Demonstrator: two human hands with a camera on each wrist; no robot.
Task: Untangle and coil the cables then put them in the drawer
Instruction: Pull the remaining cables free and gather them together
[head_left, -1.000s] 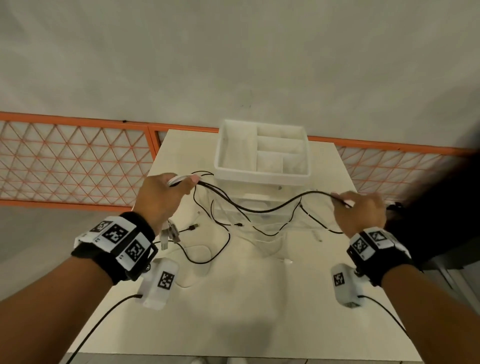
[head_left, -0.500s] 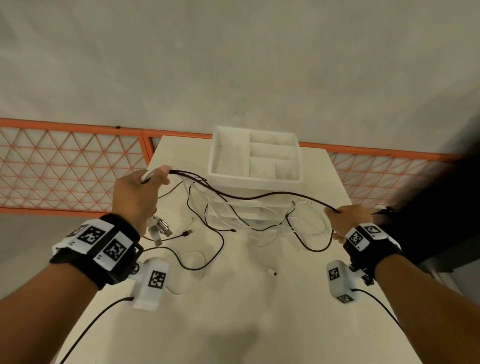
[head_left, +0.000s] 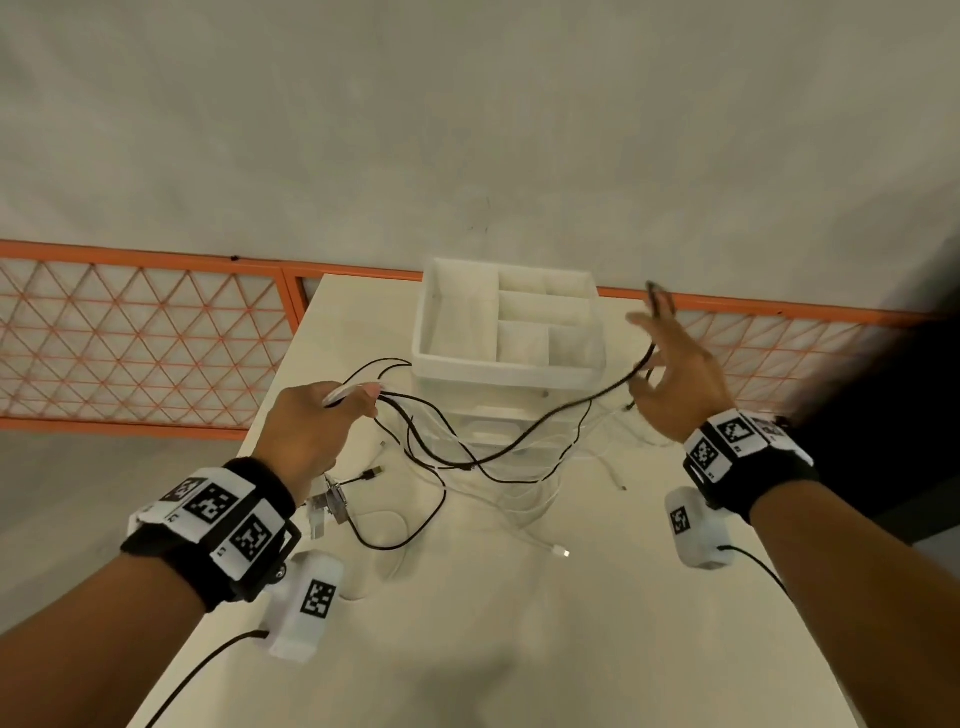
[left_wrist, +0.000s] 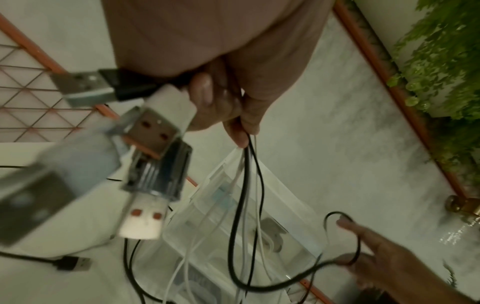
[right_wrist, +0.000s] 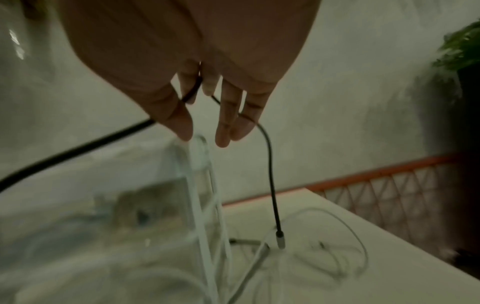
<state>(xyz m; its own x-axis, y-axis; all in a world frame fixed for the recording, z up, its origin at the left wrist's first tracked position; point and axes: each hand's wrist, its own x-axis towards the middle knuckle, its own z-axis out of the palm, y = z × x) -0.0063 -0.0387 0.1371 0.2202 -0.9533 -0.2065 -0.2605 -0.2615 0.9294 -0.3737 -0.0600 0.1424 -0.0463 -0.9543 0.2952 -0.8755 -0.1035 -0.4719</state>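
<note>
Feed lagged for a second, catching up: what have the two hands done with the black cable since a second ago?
The right hand has risen and swung toward the drawer unit, its fist opened to spread fingers with the black cable looped over them, its free end dangling. The left hand still grips its bundle of cable ends at about the same spot. The white cables still lie tangled on the table.
</note>
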